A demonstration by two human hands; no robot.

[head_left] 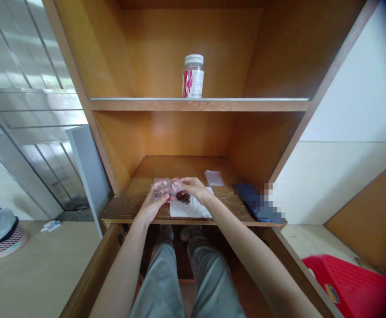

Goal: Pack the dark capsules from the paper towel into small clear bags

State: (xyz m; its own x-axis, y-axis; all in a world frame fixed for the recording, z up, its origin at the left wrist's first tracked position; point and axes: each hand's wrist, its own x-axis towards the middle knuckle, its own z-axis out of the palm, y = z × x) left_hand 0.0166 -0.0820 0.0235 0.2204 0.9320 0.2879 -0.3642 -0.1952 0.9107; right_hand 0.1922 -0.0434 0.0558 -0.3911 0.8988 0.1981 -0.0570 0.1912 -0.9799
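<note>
Left hand (151, 204) and right hand (194, 189) together, both pinching a clear plastic bag (164, 189) just above a white paper tissue (190, 209). Dark reddish-brown dried pieces (183, 197) lie on the tissue, directly under the right hand (whether any sit inside the bag, cannot tell). Second small clear bag (213, 178) just beyond the tissue; labelled jar (193, 77) on the wooden shelf (199, 105) higher up.

Free room runs behind the left hand (151, 203) and right hand (196, 187) to the wooden back panel (183, 137); a plastic bag (213, 178) and dark blue object (255, 198) lie rightward.
</note>
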